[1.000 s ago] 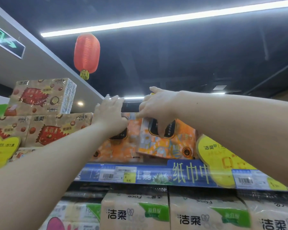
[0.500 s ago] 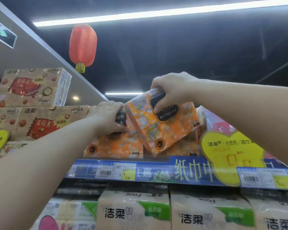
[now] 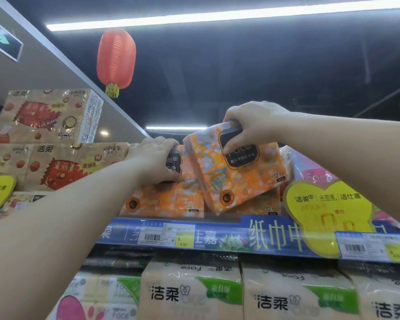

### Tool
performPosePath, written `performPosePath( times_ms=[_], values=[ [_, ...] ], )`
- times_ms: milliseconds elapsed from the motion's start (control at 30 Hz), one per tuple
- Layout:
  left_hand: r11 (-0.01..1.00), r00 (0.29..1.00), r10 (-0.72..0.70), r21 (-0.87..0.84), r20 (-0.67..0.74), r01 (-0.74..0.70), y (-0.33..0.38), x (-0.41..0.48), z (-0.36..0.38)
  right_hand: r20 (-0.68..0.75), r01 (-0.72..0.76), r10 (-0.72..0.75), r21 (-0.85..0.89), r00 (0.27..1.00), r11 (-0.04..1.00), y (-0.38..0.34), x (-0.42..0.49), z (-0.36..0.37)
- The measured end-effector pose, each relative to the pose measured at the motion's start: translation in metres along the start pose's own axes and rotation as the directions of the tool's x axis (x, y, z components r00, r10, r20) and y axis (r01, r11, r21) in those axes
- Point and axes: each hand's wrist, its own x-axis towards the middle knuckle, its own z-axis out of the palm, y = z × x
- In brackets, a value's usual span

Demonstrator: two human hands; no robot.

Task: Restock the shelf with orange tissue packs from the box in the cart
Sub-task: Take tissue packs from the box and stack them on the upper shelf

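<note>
On the top shelf (image 3: 217, 236) stand several orange tissue packs. My right hand (image 3: 252, 125) grips the top edge of one orange pack (image 3: 238, 176), which is tilted with its lower corner resting near the shelf front. My left hand (image 3: 155, 160) holds the top of a second orange pack (image 3: 169, 199) that stands upright to the left. A third orange pack (image 3: 269, 202) shows behind the tilted one. The box and the cart are out of view.
Brown tissue packs (image 3: 56, 167) are stacked to the left, and a pink pack (image 3: 314, 172) sits to the right. A yellow price sign (image 3: 328, 209) hangs on the shelf edge. Green-labelled packs (image 3: 194, 294) fill the shelf below. A red lantern (image 3: 116, 58) hangs overhead.
My right hand has pulled one orange pack up and tilted it forward over the past second. My left hand has closed on the neighbouring pack's top. The view has shifted slightly.
</note>
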Motion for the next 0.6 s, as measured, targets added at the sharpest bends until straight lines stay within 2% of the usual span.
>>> performPosePath(
  times_ms=[200,367,433,500,600],
  values=[
    [1.0,1.0,0.01,0.001,-0.001,-0.01,0.001,0.0,-0.001,-0.036,-0.01,0.009,-0.027,0.999,1.0,0.006,-0.002,0.005],
    [1.0,1.0,0.01,-0.003,0.004,-0.01,-0.001,-0.001,-0.001,-0.066,0.011,-0.007,0.058,0.998,0.998,0.013,0.002,0.003],
    [1.0,1.0,0.011,-0.008,0.007,-0.011,-0.001,-0.001,-0.002,-0.07,-0.02,0.031,0.151,0.997,0.988,0.019,0.005,0.0],
    [1.0,1.0,0.011,-0.008,0.007,-0.011,-0.001,-0.001,-0.003,-0.059,-0.051,0.066,0.222,0.996,0.974,0.024,0.007,-0.003],
    [1.0,1.0,0.009,-0.005,0.01,-0.009,0.0,-0.002,-0.003,0.008,-0.074,0.074,0.186,0.997,0.98,0.024,0.006,0.001]
  ],
)
